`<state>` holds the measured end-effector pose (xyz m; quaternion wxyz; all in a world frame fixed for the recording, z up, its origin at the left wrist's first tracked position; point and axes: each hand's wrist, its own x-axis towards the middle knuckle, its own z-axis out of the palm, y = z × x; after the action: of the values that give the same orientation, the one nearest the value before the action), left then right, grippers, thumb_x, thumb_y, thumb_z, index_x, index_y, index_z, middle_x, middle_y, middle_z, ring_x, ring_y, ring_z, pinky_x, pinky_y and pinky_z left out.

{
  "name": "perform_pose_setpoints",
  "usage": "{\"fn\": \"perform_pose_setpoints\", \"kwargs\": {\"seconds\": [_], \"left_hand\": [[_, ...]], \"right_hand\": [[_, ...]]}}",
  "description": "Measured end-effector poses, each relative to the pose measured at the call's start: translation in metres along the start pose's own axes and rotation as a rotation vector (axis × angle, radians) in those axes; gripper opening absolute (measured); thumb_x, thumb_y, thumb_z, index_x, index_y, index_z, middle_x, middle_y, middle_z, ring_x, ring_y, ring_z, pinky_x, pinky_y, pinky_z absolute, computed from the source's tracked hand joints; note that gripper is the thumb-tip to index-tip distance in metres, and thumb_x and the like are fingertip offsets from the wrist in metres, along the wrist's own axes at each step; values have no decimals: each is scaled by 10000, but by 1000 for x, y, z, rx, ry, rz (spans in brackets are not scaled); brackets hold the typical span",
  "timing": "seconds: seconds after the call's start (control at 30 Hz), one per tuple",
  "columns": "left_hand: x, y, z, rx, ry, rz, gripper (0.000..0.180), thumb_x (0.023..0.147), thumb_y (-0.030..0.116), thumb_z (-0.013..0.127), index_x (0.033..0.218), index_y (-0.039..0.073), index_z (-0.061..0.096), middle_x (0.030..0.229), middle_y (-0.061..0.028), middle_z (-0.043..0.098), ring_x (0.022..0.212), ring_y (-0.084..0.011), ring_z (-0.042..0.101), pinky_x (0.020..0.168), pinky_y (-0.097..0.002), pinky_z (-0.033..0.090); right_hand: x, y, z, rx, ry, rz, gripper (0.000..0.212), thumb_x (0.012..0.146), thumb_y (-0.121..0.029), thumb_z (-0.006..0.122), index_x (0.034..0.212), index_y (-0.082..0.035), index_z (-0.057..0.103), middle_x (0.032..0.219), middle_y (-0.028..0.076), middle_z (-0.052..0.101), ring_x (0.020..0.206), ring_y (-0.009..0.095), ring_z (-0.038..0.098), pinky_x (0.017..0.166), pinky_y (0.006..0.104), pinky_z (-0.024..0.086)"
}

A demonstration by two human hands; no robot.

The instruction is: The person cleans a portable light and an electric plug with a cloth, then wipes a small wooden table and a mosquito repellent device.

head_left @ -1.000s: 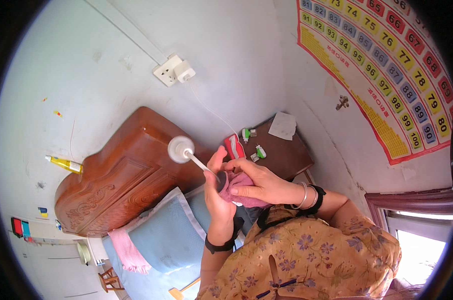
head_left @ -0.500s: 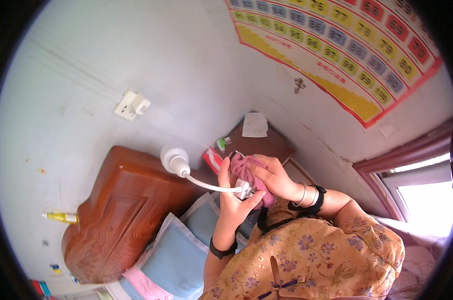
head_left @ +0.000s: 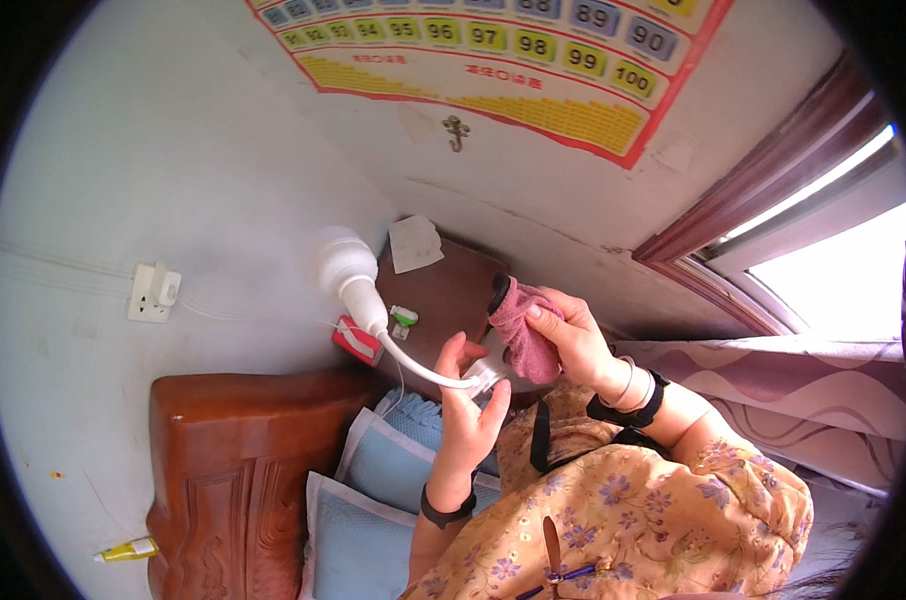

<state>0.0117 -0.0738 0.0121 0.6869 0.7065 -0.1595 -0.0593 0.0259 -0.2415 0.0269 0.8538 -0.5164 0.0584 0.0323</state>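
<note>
My left hand [head_left: 470, 405] pinches the white plug end of a gooseneck lamp [head_left: 410, 364] between thumb and fingers. The lamp's white neck curves up and left to its bulb-like head [head_left: 348, 272], which hangs in the air. To the right, my right hand [head_left: 578, 340] is closed around a bunched pink cloth [head_left: 528, 335]. A dark rounded piece [head_left: 498, 292] shows at the cloth's upper end; I cannot make out what it is. The cloth is close beside the plug, with a small gap between them.
Below the lamp stands a brown cabinet [head_left: 453, 275] with a paper [head_left: 416, 244], a red-and-white box [head_left: 357, 341] and a green-and-white item [head_left: 404, 317]. A carved wooden headboard [head_left: 223, 470] and blue pillows [head_left: 358, 540] are at lower left. A wall socket [head_left: 153, 293] and window [head_left: 833, 265] flank them.
The pink cloth has moved off the plug, up and right with my right hand. My left hand still holds the plug. My view has turned, shifting the room around.
</note>
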Motion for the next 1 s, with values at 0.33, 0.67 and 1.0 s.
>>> {"fn": "perform_pose_setpoints", "kwargs": {"seconds": [0.33, 0.67, 1.0], "left_hand": [[-10, -7, 74, 349, -130, 206, 836, 660, -72, 655, 1389, 90, 279, 1385, -220, 252, 1263, -381, 299, 1019, -430, 295], [-42, -72, 133, 395, -484, 249, 577, 635, -107, 651, 1170, 88, 560, 1270, -208, 380, 1154, -348, 432, 957, -402, 382], [-95, -65, 139, 307, -548, 159, 366, 602, -76, 597, 924, 87, 662, 1047, -144, 485, 947, -284, 551, 809, -337, 465]], "right_hand": [[-46, 8, -61, -567, -343, -215, 201, 861, -152, 543, 984, 7, 558, 1102, 133, 459, 805, 207, 551, 713, 313, 479], [-114, 75, -126, -695, 257, -212, 240, 796, -199, 544, 857, 25, 485, 836, 206, 481, 768, 382, 512, 656, 419, 447], [-212, -15, -165, -1447, 438, -698, 480, 691, -184, 701, 1118, -43, 532, 1211, 205, 455, 1135, 360, 444, 957, 469, 359]]}}
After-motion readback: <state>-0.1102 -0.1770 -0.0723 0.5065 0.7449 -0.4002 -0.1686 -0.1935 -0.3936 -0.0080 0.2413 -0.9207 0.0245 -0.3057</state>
